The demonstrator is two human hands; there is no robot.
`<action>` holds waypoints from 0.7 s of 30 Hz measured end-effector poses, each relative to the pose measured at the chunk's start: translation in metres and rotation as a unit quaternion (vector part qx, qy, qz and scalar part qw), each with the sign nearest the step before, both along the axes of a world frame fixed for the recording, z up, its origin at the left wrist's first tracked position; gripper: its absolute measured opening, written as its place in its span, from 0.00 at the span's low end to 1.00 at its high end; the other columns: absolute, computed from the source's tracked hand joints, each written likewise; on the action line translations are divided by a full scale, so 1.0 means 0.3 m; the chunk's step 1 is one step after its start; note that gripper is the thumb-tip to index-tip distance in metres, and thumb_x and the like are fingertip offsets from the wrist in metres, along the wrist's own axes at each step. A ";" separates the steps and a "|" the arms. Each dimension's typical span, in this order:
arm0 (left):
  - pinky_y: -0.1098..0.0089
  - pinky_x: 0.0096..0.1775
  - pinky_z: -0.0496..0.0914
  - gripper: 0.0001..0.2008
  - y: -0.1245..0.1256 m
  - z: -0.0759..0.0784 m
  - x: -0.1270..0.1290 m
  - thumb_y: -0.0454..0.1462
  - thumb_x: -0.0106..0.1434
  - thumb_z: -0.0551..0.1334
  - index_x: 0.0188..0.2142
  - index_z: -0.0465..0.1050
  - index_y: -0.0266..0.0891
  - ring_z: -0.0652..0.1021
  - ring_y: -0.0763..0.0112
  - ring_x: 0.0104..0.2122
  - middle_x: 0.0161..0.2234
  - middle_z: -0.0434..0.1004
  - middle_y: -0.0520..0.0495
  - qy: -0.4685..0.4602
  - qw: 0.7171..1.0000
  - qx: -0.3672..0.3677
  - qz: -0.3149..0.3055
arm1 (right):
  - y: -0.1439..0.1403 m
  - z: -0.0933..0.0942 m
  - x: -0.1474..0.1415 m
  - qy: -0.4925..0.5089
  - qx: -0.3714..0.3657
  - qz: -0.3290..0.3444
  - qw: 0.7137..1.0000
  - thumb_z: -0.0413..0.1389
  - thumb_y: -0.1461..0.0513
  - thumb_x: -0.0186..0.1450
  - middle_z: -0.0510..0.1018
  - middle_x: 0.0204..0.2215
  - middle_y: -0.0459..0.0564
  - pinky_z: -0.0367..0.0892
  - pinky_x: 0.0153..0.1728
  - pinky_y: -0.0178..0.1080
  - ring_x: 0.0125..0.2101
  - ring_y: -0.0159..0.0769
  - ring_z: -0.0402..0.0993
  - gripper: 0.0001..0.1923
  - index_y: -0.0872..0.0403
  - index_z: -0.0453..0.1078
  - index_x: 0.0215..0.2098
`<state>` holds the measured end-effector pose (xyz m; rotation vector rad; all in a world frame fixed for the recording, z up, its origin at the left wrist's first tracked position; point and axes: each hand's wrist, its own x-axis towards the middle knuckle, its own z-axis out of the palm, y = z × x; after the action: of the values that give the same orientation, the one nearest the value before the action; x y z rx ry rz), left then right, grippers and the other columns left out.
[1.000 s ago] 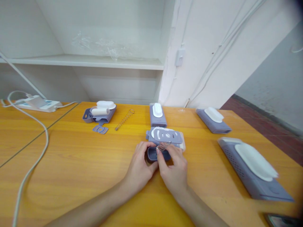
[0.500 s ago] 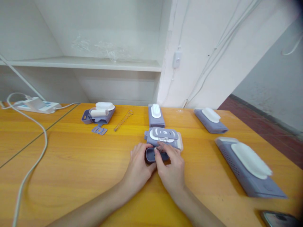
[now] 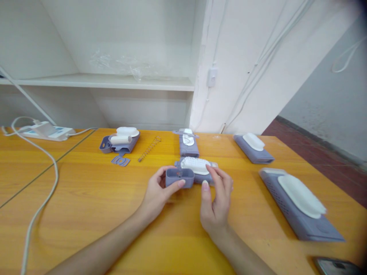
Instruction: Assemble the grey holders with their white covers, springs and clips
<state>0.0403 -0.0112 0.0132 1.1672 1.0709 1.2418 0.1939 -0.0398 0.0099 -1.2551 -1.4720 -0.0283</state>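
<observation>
Your left hand [image 3: 156, 191] grips a small purple-grey housing [image 3: 179, 178], long axis running left to right, open side up, just off the table [image 3: 86, 198]. Behind it, touching, a purple base with a white bristled pad [image 3: 196, 165] lies flat. Orange wood-grain table; white wall and shelf [image 3: 114, 81] beyond, a spring [image 3: 148, 149] and more purple units farther back. Your right hand [image 3: 216, 202] is loosely spread, holding nothing, fingertips [image 3: 205, 186] beside the housing, palm turned inward, wrist low.
</observation>
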 end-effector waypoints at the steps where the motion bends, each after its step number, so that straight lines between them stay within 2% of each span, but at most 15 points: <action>1: 0.71 0.43 0.67 0.20 0.017 -0.003 -0.011 0.39 0.49 0.69 0.41 0.71 0.38 0.75 0.69 0.39 0.39 0.76 0.47 -0.021 1.000 0.003 0.022 | 0.007 0.000 0.004 0.014 -0.004 -0.018 1.000 0.47 0.61 0.65 0.65 0.48 0.57 0.56 0.50 0.50 0.51 0.44 0.61 0.20 0.55 0.62 0.54; 4: 0.73 0.39 0.68 0.18 0.072 -0.017 -0.049 0.44 0.53 0.66 0.41 0.73 0.36 0.74 0.72 0.36 0.36 0.75 0.48 -0.140 0.986 -0.007 0.090 | 0.034 -0.007 0.014 0.051 -0.016 -0.066 0.996 0.47 0.59 0.65 0.63 0.49 0.58 0.54 0.52 0.50 0.52 0.44 0.59 0.20 0.56 0.60 0.55; 6: 0.73 0.35 0.68 0.17 0.104 -0.023 -0.075 0.45 0.55 0.64 0.40 0.74 0.35 0.73 0.73 0.34 0.35 0.73 0.49 -0.224 0.968 -0.026 0.111 | 0.049 -0.016 0.018 0.076 -0.032 -0.085 0.993 0.46 0.58 0.65 0.62 0.51 0.58 0.52 0.54 0.50 0.53 0.44 0.57 0.21 0.55 0.58 0.56; 10: 0.73 0.30 0.68 0.09 0.143 -0.016 -0.113 0.40 0.53 0.65 0.32 0.72 0.37 0.72 0.74 0.31 0.32 0.71 0.52 -0.318 0.932 -0.041 0.168 | 0.067 -0.032 0.025 0.129 -0.075 -0.097 0.984 0.46 0.56 0.66 0.62 0.52 0.58 0.51 0.54 0.49 0.54 0.43 0.57 0.22 0.54 0.58 0.56; 13: 0.74 0.28 0.68 0.07 0.156 0.000 -0.130 0.38 0.51 0.66 0.29 0.70 0.38 0.72 0.75 0.29 0.29 0.70 0.54 -0.321 0.925 -0.022 0.203 | 0.075 -0.041 0.029 0.155 -0.096 -0.100 0.978 0.46 0.54 0.65 0.63 0.51 0.57 0.50 0.54 0.49 0.54 0.43 0.57 0.22 0.55 0.58 0.55; 17: 0.75 0.30 0.68 0.10 0.164 0.014 -0.141 0.39 0.51 0.65 0.31 0.70 0.37 0.72 0.76 0.31 0.32 0.71 0.53 -0.308 0.917 -0.027 0.252 | 0.087 -0.054 0.037 0.184 -0.119 -0.103 0.970 0.47 0.53 0.64 0.63 0.51 0.57 0.49 0.55 0.48 0.54 0.43 0.57 0.23 0.55 0.58 0.55; 21: 0.77 0.29 0.66 0.12 0.170 0.006 -0.161 0.43 0.53 0.63 0.34 0.67 0.40 0.71 0.75 0.32 0.34 0.69 0.54 -0.222 0.927 -0.012 0.303 | 0.098 -0.065 0.046 0.213 -0.137 -0.101 0.962 0.48 0.54 0.64 0.63 0.51 0.57 0.50 0.54 0.48 0.53 0.44 0.57 0.23 0.55 0.59 0.54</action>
<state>-0.0080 0.0397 0.0149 0.4862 1.1227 1.8571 0.2075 -0.0104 -0.0096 -1.5204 -0.9927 0.3021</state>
